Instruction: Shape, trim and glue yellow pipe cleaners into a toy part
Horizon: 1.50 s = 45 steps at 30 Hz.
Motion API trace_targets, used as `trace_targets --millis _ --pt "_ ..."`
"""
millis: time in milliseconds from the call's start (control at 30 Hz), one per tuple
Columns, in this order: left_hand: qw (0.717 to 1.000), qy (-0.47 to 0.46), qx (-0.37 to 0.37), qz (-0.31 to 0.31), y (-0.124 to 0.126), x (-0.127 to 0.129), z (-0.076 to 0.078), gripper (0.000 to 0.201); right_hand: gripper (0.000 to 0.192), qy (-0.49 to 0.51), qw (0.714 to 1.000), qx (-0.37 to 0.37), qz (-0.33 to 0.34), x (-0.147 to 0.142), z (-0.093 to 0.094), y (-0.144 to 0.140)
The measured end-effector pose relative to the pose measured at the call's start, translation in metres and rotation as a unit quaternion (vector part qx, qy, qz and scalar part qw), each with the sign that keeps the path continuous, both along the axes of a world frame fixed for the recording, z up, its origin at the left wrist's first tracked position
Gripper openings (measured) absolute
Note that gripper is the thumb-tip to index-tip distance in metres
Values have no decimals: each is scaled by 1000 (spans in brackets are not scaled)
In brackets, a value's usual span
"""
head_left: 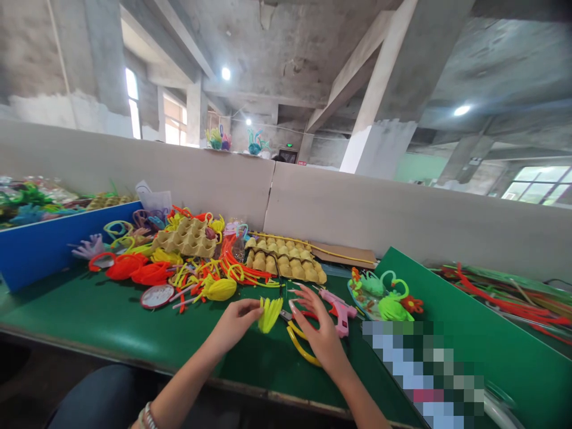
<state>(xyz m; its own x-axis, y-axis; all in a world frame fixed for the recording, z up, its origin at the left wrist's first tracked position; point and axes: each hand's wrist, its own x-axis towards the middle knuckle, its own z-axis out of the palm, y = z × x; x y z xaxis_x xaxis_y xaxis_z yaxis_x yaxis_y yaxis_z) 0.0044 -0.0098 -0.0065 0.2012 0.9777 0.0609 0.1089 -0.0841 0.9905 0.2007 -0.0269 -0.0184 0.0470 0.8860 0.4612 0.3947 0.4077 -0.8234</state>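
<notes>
My left hand (pixel 236 325) pinches a fan-shaped bundle of yellow-green pipe cleaners (pixel 270 316) between thumb and fingers, above the green tabletop (pixel 196 345). To the right of the bundle, my right hand (pixel 319 333) is open with its fingers stretched out, and nothing shows in its grip. Under and beside that hand lie pliers with yellow handles (pixel 300 350), partly hidden by it. A pink glue gun (pixel 342 313) rests just beyond the right hand. Behind the left hand lies a yellow fuzzy rounded piece (pixel 221 289).
Egg-carton trays (pixel 286 259) line the back partition (pixel 330 202). Red fuzzy pieces (pixel 127 267) and loose pipe cleaners lie at the left. A small round mirror-like disc (pixel 157 296) is near them. Green pipe-cleaner swans (pixel 395 304) stand right, beside a green divider (pixel 438 298); a pixelated area is in front.
</notes>
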Motion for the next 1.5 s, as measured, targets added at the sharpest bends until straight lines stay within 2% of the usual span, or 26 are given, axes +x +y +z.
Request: trace_targets --millis 100,167,267,333,433,567,700,800,867,933,1033,1167,1267,1400,1500 --pt "979 -126 -153 -37 -2 -3 6 22 57 24 991 -72 114 -4 -1 -4" --pt "955 -178 -222 -81 -6 -5 10 20 52 37 982 -86 167 -6 0 -7" --pt "917 -230 -268 -185 -12 -5 9 17 30 65 980 -81 170 -7 3 -10" --pt "892 -251 -285 -245 -16 -2 5 16 26 89 978 -103 156 -7 6 -10" --pt "892 -222 -283 -273 -18 2 1 20 28 96 974 -143 145 -5 10 -11" --pt "922 -162 -252 -244 -18 3 6 22 29 24 989 -102 104 -3 12 -10" --pt "944 -122 -216 -219 -14 -2 11 23 30 -6 993 -84 84 -2 12 -9" --pt "964 -91 -163 -187 -11 -4 10 28 31 -28 993 -84 84 -1 12 -8" --pt "973 -61 -120 -189 -9 -4 10 28 36 -21 993 -80 80 0 12 -7" --pt "977 -54 -95 -185 -8 -3 10 30 42 11 996 -66 55 1 12 -5" --pt "980 -89 -96 -148 -7 -1 11 38 44 50 998 -48 10 1 9 -3" --pt "981 -124 -92 -122 -6 1 12 40 38 23 995 -79 60 -3 5 -5" --pt "982 -125 -84 -112 -6 1 13 44 33 -12 995 -66 76 -8 4 -8" --pt "984 -120 -76 -107 -4 0 10 46 29 -19 997 -16 67 -10 5 -9" --pt "986 -116 -70 -97 -2 0 6 48 31 -3 1000 7 10 -8 5 -8"
